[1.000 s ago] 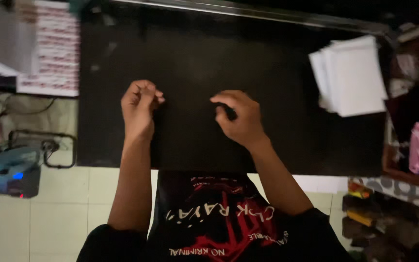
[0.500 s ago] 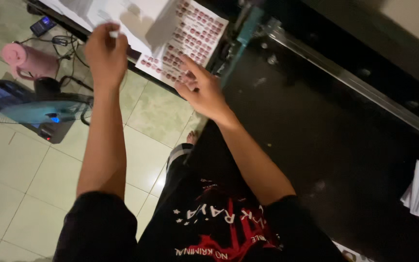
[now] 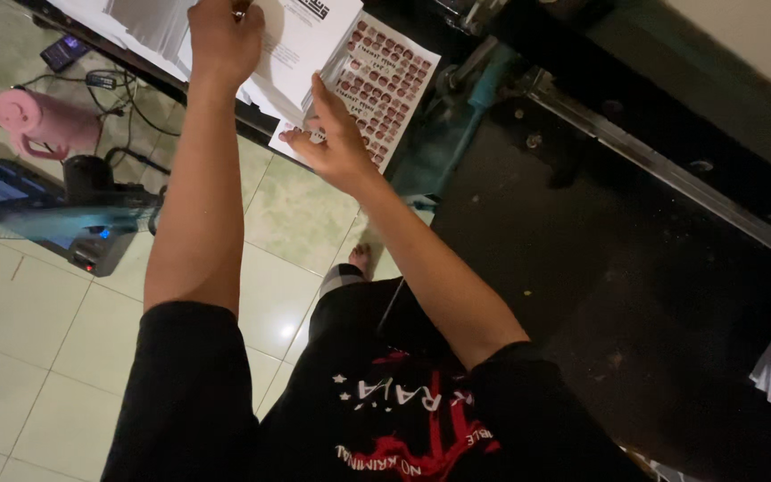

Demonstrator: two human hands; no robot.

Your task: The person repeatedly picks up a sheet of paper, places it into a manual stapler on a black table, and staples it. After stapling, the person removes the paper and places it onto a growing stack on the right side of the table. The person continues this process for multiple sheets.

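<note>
Both hands have swung off the dark tabletop [image 3: 671, 295] to the paper pile at its left end: left hand [image 3: 223, 36] pinched shut on white sheets [image 3: 292, 40], right hand [image 3: 332, 138] spread open, fingertips lifting the sticker sheet [image 3: 390, 85] w/ red dots.

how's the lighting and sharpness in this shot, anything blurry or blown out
Head view: dim overall, and the black table swallows most detail; the white paper under the left hand is bright and nearly washed out; the right hand is slightly soft, the fan smeared, and a small glare spot sits on the floor tiles.
</note>
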